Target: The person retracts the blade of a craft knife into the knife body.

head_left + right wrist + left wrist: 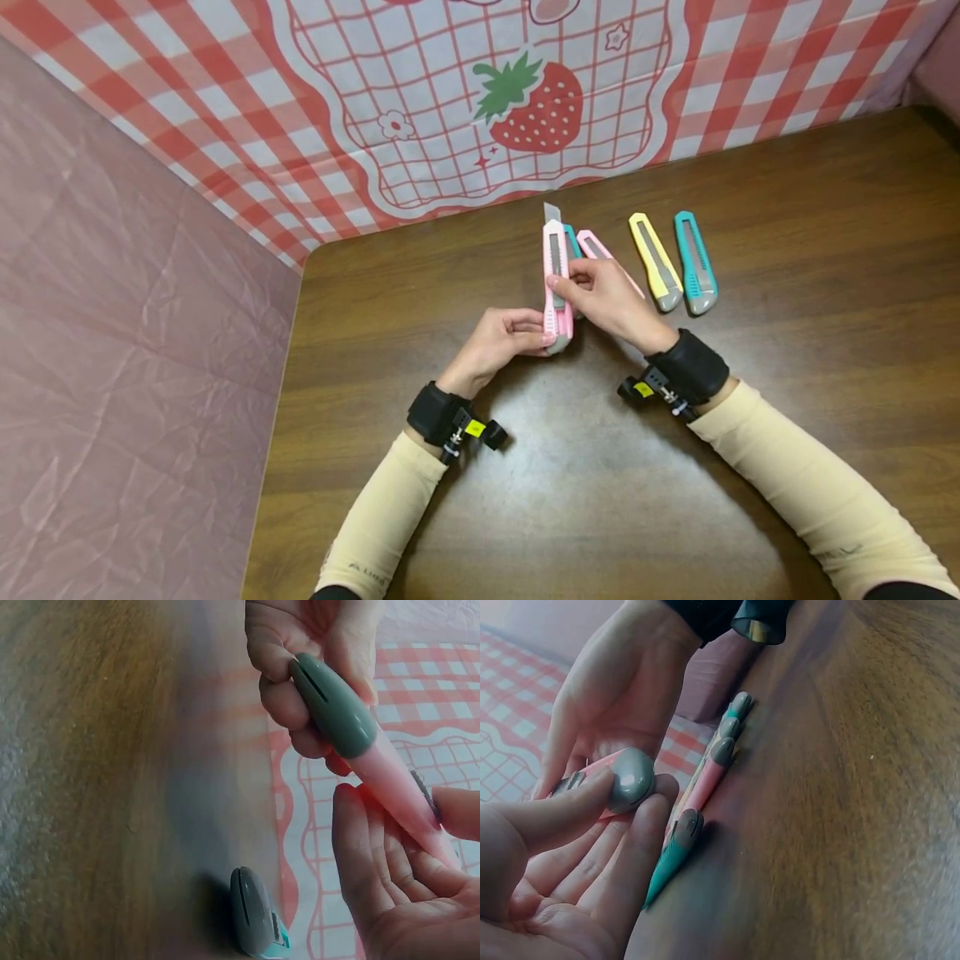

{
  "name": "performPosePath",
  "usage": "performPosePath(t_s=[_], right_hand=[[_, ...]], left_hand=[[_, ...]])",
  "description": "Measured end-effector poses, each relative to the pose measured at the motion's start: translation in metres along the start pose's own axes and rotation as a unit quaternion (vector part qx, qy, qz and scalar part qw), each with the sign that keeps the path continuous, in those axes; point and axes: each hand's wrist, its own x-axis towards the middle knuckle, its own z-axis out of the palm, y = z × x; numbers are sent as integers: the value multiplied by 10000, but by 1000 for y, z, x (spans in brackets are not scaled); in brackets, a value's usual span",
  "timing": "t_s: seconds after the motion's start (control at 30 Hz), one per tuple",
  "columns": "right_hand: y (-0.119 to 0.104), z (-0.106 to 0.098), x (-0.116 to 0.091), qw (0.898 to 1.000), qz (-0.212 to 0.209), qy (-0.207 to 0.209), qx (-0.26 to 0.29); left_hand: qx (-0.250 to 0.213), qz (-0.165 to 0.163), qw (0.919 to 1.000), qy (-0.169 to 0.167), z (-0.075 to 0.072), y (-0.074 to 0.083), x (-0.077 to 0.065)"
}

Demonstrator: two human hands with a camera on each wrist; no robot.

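Note:
A pink box cutter (pixel 554 246) with a grey end cap (pixel 334 709) is held up between both hands, its silver blade (pixel 552 212) sticking out of the far tip. My left hand (pixel 491 343) pinches the cutter near its grey end. Higher up the body, my right hand (pixel 611 302) grips it, with the thumb on the dark slider (pixel 424 793) in the right wrist view. Behind the held cutter lies a teal cutter (pixel 572 239), mostly hidden in the head view. Just past it is a second pink cutter (pixel 594 242), partly covered by my right hand.
Farther right on the brown wooden table (pixel 570 517) lie a yellow cutter (pixel 654 258) and another teal cutter (pixel 695 258), side by side. A red-and-white checked cloth (pixel 450 125) with a strawberry print hangs along the table's back edge. Pink fabric (pixel 135 350) hangs at the left.

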Motion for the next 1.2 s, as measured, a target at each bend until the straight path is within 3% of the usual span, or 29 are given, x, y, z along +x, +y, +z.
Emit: performPosePath(t_s=[0.23,0.53,0.77,1.0,1.2], right_hand=[[2,2,0,9999,8,-60,-112],[1,0,-1,9999,13,-36,-140],[1,3,-2,9999,-107,-10,-7],[-10,1,-6,9992,-157,-270,235],[-1,7,-3,9988,-152,-149,435]], left_hand=[[-107,84,9999,87,-1,0,0],[-20,-41,10000,78,0,0,1],[-59,-35,9999,111,0,0,1],[-194,10,9998,107,0,-1,0],[-180,112,9996,199,-3,0,1]])
